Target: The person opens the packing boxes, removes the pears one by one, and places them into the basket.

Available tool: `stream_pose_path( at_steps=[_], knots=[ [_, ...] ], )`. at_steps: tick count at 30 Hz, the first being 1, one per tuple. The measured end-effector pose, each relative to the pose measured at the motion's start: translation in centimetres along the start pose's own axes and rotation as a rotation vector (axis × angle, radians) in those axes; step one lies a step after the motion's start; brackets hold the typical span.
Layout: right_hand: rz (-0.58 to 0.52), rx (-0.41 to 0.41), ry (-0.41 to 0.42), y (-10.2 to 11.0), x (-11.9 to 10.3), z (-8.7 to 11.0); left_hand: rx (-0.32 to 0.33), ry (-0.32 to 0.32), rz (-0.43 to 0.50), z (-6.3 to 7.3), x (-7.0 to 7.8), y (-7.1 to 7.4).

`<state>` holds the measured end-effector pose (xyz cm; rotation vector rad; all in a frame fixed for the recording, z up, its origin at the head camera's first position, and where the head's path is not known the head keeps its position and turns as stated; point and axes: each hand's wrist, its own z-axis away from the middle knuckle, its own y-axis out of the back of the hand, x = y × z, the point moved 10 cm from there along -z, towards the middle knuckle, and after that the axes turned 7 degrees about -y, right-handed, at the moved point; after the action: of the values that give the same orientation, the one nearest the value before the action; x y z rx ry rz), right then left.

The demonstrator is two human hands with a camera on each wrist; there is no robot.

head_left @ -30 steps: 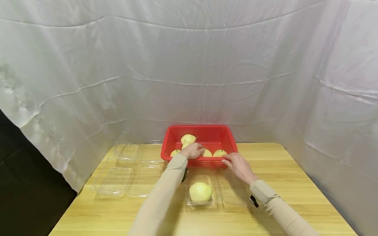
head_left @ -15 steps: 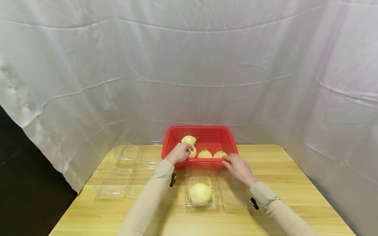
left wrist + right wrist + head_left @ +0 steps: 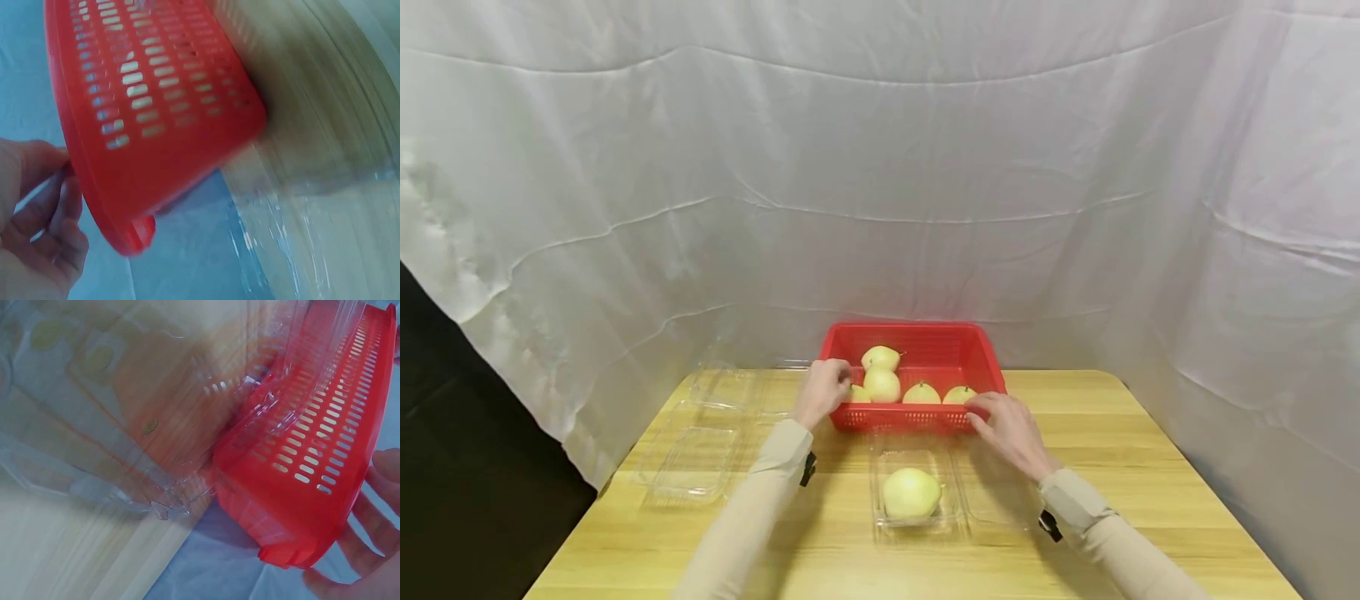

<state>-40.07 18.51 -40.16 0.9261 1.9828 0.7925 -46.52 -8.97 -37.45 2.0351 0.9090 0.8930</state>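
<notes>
A red plastic basket (image 3: 917, 417) stands at the back of the table with several yellow-green pears (image 3: 882, 383) inside. My left hand (image 3: 823, 390) is at its left front corner, fingers loosely bent. One fingertip touches the rim in the left wrist view, its end hidden behind the edge. At the right front corner my right hand (image 3: 1011, 429) holds the rim, fingers inside and thumb outside. Nearer to me lies an open clear clamshell box (image 3: 906, 458), with one pear (image 3: 912, 493) in its left half.
More clear clamshell boxes (image 3: 696, 458) lie open on the left of the wooden table (image 3: 880, 567). Grey cloth (image 3: 880, 167) hangs behind and at both sides. A clear box (image 3: 125, 425) fills much of the right wrist view.
My left hand has moved left, from over the middle pears to the basket's left front corner, uncovering the pears. My right hand stays at the right front rim.
</notes>
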Motion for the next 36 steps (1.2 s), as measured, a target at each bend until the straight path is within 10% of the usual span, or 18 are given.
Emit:
stream_pose_path(
  at_steps=[7,13,27,36],
  knots=[
    [-0.015,0.035,0.095,0.3,-2.4,0.7,0.071,0.090,-0.147,1.2,-2.0,1.6],
    [-0.072,-0.132,0.086,-1.6,-3.6,1.2,0.033,0.194,-0.170,2.2,-3.5,1.3],
    [-0.133,-0.448,0.242,-4.7,-7.2,3.7,0.015,0.321,0.080,2.8,-5.9,0.5],
    [-0.152,-0.523,0.369,-5.2,-9.7,4.9,0.062,0.284,0.076,3.2,-5.8,0.2]
  ],
)
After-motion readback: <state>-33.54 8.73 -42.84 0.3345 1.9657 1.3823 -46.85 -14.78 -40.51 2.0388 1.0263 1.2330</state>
